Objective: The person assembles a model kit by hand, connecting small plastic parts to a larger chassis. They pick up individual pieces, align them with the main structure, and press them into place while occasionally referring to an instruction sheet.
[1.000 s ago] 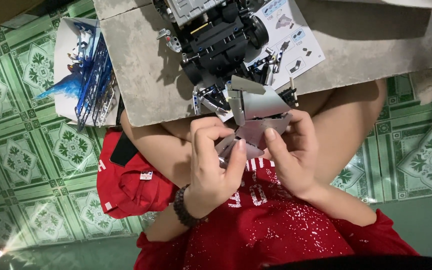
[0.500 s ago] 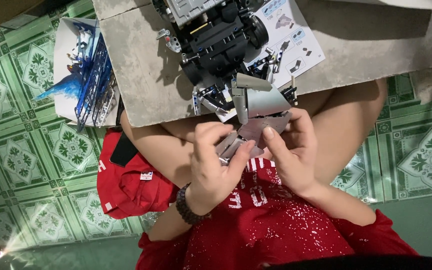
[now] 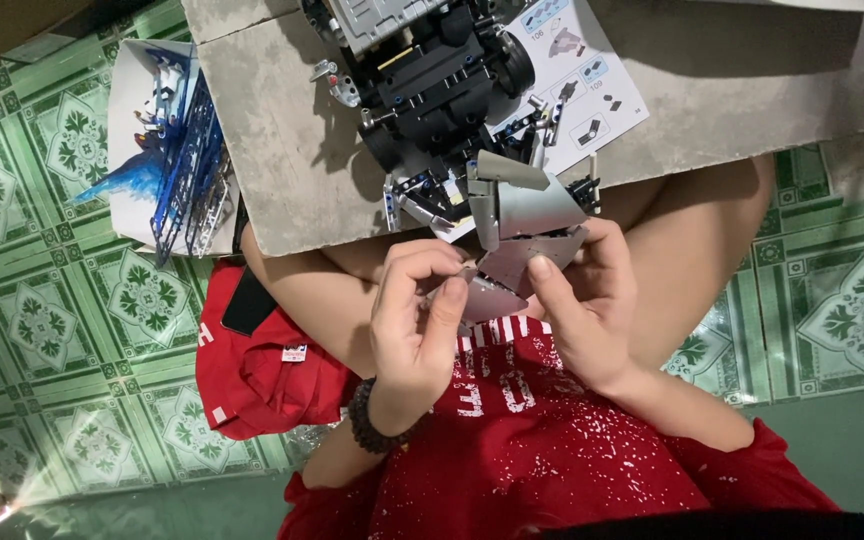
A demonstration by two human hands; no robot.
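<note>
Between your two hands, just above your lap, sits the grey panel assembly (image 3: 517, 235), a cluster of flat angular plates that fans up toward the edge of the low concrete slab (image 3: 282, 150). Your left hand (image 3: 414, 320) lies below and to its left, thumb and forefinger pinched on the lower-left plate, so that hand is grasping the assembly rather than resting on it. Your right hand (image 3: 582, 300) closes on it from the right, thumb pressed on the front face and fingers wrapped behind; it too is gripping. Both hands touch the piece, neither nearer than the other. Its long axis runs roughly from lower left to upper right, tilted away from your chest toward the slab.

Count what surrounds you: one dark vehicle model (image 3: 432, 80) with black wheels on the slab, just beyond the assembly; one open instruction booklet (image 3: 577, 70) under and beside the model; one blue winged model (image 3: 177, 150) on a white sheet to the left, well apart from your hands. One dark beaded bracelet (image 3: 367, 428) circles your left wrist. How many separate plates make up the assembly you cannot tell.
</note>
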